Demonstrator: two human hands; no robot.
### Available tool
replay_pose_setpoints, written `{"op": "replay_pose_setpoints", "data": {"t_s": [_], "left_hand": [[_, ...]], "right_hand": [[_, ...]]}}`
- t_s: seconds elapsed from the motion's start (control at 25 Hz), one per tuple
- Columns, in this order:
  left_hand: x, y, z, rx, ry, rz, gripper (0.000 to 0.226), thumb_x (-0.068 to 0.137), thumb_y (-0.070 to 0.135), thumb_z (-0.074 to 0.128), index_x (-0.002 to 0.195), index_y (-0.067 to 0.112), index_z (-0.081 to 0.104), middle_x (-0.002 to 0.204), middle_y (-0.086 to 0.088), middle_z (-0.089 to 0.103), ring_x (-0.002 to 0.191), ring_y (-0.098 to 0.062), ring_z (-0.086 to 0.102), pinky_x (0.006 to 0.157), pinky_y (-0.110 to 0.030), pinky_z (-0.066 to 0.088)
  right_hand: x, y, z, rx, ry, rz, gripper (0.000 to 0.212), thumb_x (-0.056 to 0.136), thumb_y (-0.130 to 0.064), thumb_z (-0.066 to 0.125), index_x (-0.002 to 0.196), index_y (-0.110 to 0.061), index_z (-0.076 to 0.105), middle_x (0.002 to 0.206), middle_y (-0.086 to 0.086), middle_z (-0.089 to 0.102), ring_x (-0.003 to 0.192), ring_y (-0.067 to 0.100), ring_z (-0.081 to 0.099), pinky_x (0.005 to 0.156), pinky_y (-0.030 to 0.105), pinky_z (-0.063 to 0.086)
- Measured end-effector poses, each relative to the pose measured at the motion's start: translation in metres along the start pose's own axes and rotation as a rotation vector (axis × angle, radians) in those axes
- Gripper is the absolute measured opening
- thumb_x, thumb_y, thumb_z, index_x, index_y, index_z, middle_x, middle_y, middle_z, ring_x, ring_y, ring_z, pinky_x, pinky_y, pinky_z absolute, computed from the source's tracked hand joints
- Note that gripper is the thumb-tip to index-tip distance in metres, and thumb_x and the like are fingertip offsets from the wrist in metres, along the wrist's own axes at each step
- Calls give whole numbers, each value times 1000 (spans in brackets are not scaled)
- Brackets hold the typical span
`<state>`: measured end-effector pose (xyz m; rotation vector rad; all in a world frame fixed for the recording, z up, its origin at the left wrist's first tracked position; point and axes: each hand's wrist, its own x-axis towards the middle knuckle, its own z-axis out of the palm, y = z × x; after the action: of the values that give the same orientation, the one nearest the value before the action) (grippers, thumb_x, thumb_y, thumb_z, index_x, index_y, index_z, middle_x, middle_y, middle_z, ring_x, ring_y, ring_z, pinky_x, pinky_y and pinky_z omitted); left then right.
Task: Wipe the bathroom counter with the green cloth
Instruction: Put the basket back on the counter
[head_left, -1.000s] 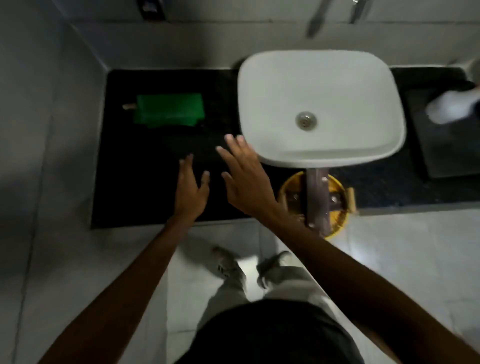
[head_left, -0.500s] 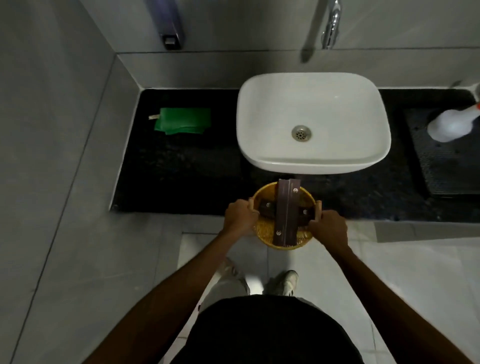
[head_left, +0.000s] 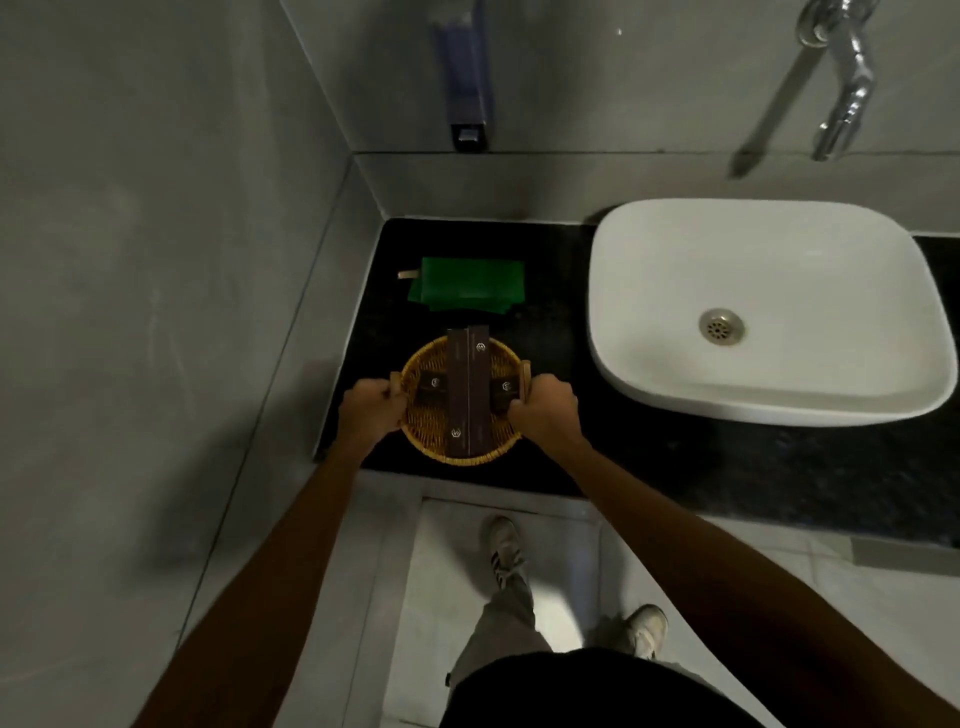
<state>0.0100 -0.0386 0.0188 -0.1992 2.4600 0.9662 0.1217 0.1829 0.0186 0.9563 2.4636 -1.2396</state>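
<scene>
A folded green cloth (head_left: 470, 292) lies on the black counter (head_left: 561, 291) near the back left corner. Just in front of it sits a round wicker basket (head_left: 423, 436) holding dark brown boxes (head_left: 468, 389). My left hand (head_left: 370, 408) grips the basket's left handle and my right hand (head_left: 545, 411) grips its right handle. The basket is over the counter's left part; I cannot tell whether it rests on the surface. Neither hand touches the cloth.
A white basin (head_left: 758, 306) stands on the counter to the right. A chrome tap (head_left: 844, 78) and a soap dispenser (head_left: 467, 78) hang on the back wall. A grey wall closes the left side. My feet stand on the tiled floor (head_left: 779, 597) below.
Both hands took the basket by its handles in front of the basin and carried it left over the counter, in front of the green cloth.
</scene>
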Motion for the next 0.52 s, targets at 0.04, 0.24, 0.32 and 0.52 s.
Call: {"op": "replay_pose_setpoints", "data": {"t_s": [0.04, 0.24, 0.32, 0.52], "left_hand": [[20, 3, -5, -5, -31, 12, 35, 103, 25, 57, 102, -6, 74, 101, -29, 76, 96, -42, 76, 92, -56, 63], [77, 1, -13, 70, -187, -39, 42, 102, 34, 58, 108, -6, 71, 109, -30, 74, 106, -44, 73, 96, -57, 60], [86, 7, -16, 150, -175, -8, 54, 99, 50, 59, 127, 4, 67, 127, -21, 71, 120, -40, 68, 104, -52, 57], [143, 75, 2, -52, -106, 136, 52, 101, 41, 62, 144, 13, 55, 142, -13, 63, 132, -33, 61, 104, -39, 52]], "right_hand": [[12, -11, 6, 2, 4, 33, 27, 79, -11, 64, 57, -17, 49, 55, -4, 53, 45, 9, 52, 32, 14, 31], [37, -26, 32, -20, -25, 175, 16, 88, -26, 66, 77, -15, 62, 75, 3, 65, 68, 22, 68, 54, 26, 58], [50, -25, 24, -22, 72, 187, 33, 90, -44, 62, 102, -14, 68, 96, 8, 72, 87, 29, 70, 76, 33, 58], [142, -54, -6, 310, 309, 165, 48, 95, -29, 66, 136, -4, 60, 129, 15, 68, 121, 28, 63, 90, 25, 43]]}}
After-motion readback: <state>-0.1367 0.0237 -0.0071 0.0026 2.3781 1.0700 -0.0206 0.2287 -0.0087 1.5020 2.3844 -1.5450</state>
